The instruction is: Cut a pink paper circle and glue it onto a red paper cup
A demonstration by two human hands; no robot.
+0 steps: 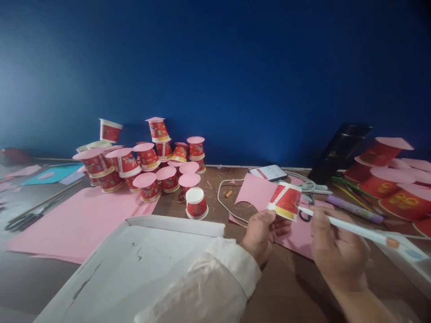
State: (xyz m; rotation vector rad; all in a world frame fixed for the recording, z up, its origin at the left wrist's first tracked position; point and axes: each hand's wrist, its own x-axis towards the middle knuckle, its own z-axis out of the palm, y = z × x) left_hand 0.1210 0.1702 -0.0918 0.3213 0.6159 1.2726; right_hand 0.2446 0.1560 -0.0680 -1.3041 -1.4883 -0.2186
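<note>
Left fingers (282, 228) at cup (286, 202) edge, likely pen (357, 228) close, bare table (283, 287) below

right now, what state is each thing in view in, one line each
held cup: upside down, tilted, in the left hand
white tool: in the right hand, tip at the cup
front cup: upside down, no pink paper on top
phone: screen lit
pink sheets: stacked flat
scissors: unclear whether open or shut

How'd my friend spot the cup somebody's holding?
Below the blue wall is a brown table. Right of the big cup pile, the left hand holds a red cup. Only this cup is held, with a white pen pointing at it.
</note>
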